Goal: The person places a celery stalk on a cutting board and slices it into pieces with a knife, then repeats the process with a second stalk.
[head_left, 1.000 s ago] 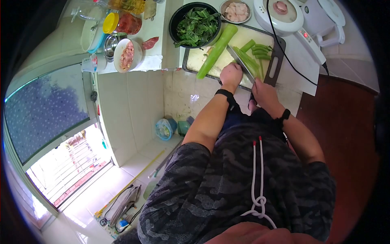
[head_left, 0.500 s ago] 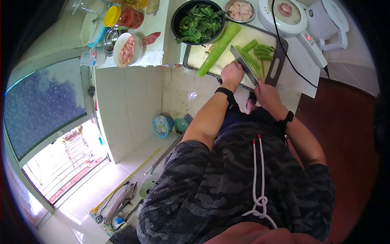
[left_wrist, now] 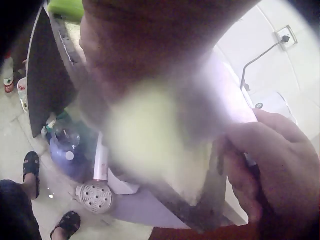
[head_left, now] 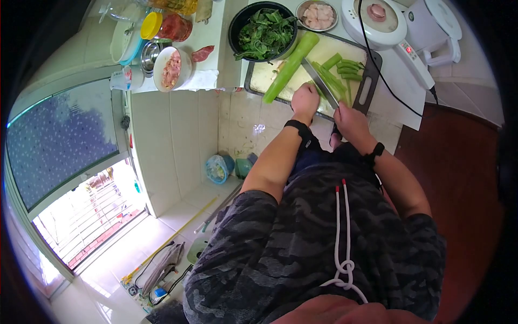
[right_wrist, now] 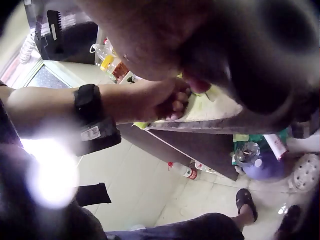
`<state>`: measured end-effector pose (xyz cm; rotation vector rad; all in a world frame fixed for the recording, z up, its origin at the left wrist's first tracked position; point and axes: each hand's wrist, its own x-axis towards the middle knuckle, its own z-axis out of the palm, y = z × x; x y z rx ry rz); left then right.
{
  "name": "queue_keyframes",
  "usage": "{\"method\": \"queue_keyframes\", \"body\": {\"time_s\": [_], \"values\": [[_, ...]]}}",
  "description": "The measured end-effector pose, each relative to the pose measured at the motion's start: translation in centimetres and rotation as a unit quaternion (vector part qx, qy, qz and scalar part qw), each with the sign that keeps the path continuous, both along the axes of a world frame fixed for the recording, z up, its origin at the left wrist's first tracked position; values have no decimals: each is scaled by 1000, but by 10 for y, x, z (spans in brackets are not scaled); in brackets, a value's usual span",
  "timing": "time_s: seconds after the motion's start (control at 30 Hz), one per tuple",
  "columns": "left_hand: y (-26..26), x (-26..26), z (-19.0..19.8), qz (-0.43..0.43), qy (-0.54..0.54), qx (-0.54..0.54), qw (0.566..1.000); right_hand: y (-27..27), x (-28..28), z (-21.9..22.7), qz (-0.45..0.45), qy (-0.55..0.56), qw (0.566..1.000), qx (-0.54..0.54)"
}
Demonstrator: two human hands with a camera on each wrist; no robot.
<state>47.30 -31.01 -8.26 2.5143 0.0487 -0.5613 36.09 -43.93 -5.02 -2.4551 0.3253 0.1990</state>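
Observation:
My right hand (head_left: 352, 123) grips the handle of a kitchen knife (head_left: 318, 80), its blade slanting up and left over the cutting board (head_left: 256, 80). Left of the blade, my left hand (head_left: 305, 100) has its fingers curled down on the board, holding a pale green stem piece that is mostly hidden under them. In the right wrist view those curled fingers (right_wrist: 176, 106) lie close to green bits. Long cut green strips (head_left: 337, 85) lie right of the blade, with short green chunks (head_left: 348, 69) above them. A thick peeled green stem (head_left: 290, 69) lies across the board's left side.
Behind the board stand a black pan (head_left: 233, 40) of green leaves and a bowl of pale meat (head_left: 318, 15). A white cooker (head_left: 399, 38) and kettle (head_left: 431, 24) are at the right, with a black cord (head_left: 380, 78) hanging across. A meat bowl (head_left: 172, 69) stands left.
The knife blade has shifted slightly left toward my left hand and shows less of its broad face than half a second ago. My left hand stays in about the same place.

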Motion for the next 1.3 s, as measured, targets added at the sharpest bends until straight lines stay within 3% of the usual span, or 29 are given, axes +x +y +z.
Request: {"method": "queue_keyframes", "body": {"time_s": [0.27, 0.7, 0.9, 1.1, 1.3], "values": [[-8, 1, -5, -4, -6, 12, 1000, -2, -12, 18, 40, 14, 999, -19], [-3, 6, -9, -64, 21, 24, 997, -4, -17, 11, 47, 34, 998, -13], [-2, 5, -8, -78, 17, 28, 996, -2, -5, 3, 19, -28, 999, 6], [0, 8, -11, -88, 28, 24, 995, -6, -15, 7, 37, 47, 998, 3], [0, 8, -11, -92, 35, 35, 995, -4, -3, 2, 20, -9, 1000, 3]]}}
